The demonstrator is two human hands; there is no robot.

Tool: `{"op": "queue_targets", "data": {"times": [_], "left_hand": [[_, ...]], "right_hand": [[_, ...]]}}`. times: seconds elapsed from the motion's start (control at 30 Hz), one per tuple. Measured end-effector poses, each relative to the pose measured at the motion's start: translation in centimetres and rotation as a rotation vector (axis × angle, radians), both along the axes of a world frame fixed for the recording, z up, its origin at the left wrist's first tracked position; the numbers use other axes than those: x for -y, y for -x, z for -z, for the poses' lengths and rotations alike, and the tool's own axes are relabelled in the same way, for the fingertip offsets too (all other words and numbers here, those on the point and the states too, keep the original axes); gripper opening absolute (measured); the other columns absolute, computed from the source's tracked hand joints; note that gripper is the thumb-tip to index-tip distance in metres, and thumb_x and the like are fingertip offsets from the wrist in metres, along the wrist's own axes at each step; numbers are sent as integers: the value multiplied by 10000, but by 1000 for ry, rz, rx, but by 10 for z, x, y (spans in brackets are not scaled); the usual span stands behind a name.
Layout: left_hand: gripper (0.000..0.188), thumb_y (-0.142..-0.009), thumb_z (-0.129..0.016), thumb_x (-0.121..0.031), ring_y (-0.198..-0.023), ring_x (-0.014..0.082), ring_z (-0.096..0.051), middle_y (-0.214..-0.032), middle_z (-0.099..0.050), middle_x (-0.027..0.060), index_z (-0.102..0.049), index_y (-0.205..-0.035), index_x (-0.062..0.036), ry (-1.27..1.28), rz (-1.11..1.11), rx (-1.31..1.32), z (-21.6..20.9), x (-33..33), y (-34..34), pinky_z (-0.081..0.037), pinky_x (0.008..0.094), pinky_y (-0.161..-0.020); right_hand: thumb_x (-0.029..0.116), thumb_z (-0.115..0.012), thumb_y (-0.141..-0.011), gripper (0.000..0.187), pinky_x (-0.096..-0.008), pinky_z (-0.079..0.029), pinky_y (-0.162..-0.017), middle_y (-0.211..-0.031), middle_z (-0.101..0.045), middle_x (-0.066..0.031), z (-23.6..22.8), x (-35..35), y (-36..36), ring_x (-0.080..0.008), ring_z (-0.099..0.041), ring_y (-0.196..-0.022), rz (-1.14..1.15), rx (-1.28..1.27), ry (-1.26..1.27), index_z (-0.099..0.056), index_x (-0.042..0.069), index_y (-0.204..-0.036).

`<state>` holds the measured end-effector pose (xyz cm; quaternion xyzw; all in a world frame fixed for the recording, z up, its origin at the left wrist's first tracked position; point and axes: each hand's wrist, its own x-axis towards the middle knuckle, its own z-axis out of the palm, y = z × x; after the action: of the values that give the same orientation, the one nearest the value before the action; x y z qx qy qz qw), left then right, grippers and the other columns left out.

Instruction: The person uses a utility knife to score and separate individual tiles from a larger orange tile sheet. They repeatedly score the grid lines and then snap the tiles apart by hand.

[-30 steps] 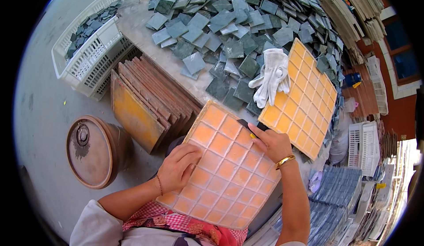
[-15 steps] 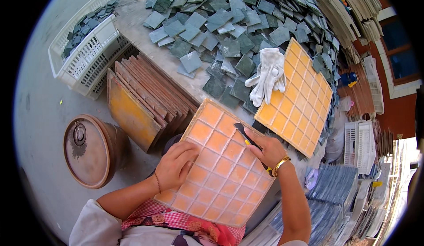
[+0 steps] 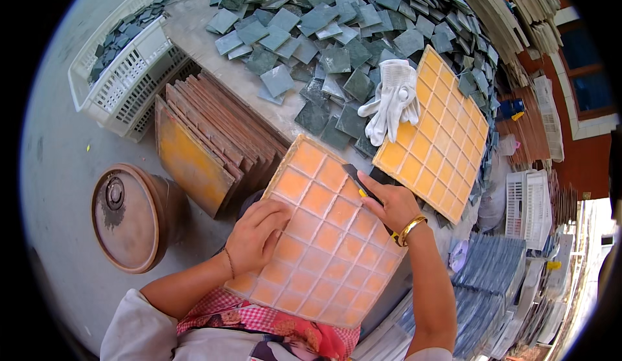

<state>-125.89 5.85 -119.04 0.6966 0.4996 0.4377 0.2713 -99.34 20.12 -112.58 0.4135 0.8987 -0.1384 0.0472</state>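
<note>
An orange square-gridded mould tray (image 3: 324,231) lies tilted across my lap, pale dust whitening its ridges. My left hand (image 3: 258,234) grips its left edge with curled fingers. In my right hand (image 3: 396,209) is a utility knife (image 3: 354,178) with a black and yellow handle, its dark front end at the tray's upper right part. Whether the blade touches the ridges I cannot tell. Beyond the right hand rests a second, yellow gridded tray (image 3: 447,140), with a pair of white gloves (image 3: 394,98) over its left edge.
Dark green stone tiles (image 3: 324,37) are heaped at the far side. Leftward stand brown-edged trays (image 3: 214,134) on edge, a lidded brown bucket (image 3: 129,218) and a white crate (image 3: 139,69) of small tiles. Stacked blue-grey sheets (image 3: 486,270) and white crates (image 3: 528,209) stand at right.
The orange tray and both hands have shifted slightly away from me. The knife stays in my right hand, near the same part of the tray.
</note>
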Motion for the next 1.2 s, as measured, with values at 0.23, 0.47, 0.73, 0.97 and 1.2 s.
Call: {"op": "queue_targets", "data": {"times": [0.23, 0.47, 0.73, 0.97, 1.2], "left_hand": [[332, -714, -562, 29, -1025, 353, -532, -1087, -557, 165, -570, -1044, -3, 5, 0, 8, -4, 2, -3, -413, 428, -932], [337, -714, -562, 30, -1033, 350, -529, -1090, -556, 161, -569, -1049, -4, -4, -15, -7, -4, 0, 3, -409, 428, -939], [336, -712, -562, 33, -1032, 349, -527, -1080, -555, 160, -565, -1046, -5, -16, -12, -3, -8, -1, 6, -408, 425, -939], [330, -698, -556, 48, -1001, 355, -531, -1067, -555, 160, -564, -1024, -3, -51, -19, 26, -17, -7, 1, -423, 422, -897], [333, -698, -555, 47, -1008, 355, -530, -1074, -554, 162, -566, -1026, -4, -32, -21, 7, -13, 1, -1, -423, 422, -898]], "right_hand": [[312, -625, -843, 497, -370, -503, -680, -911, -665, -96, -2, 7, -5, -285, -626, -746, 35, 17, -6, -485, 266, -1318], [291, -627, -842, 529, -370, -493, -662, -817, -647, -86, -15, -5, 10, -276, -608, -715, 73, 100, 84, -458, 263, -1342], [299, -625, -839, 511, -385, -500, -631, -862, -662, -91, -9, 16, 1, -278, -622, -719, 24, -25, 106, -470, 281, -1325], [286, -630, -840, 479, -366, -502, -669, -902, -670, -76, -29, 1, 7, -286, -618, -744, 67, 13, -34, -510, 227, -1300], [290, -616, -850, 479, -391, -493, -633, -839, -662, -93, -23, 25, 2, -280, -618, -725, 61, 6, 151, -489, 268, -1311]]}}
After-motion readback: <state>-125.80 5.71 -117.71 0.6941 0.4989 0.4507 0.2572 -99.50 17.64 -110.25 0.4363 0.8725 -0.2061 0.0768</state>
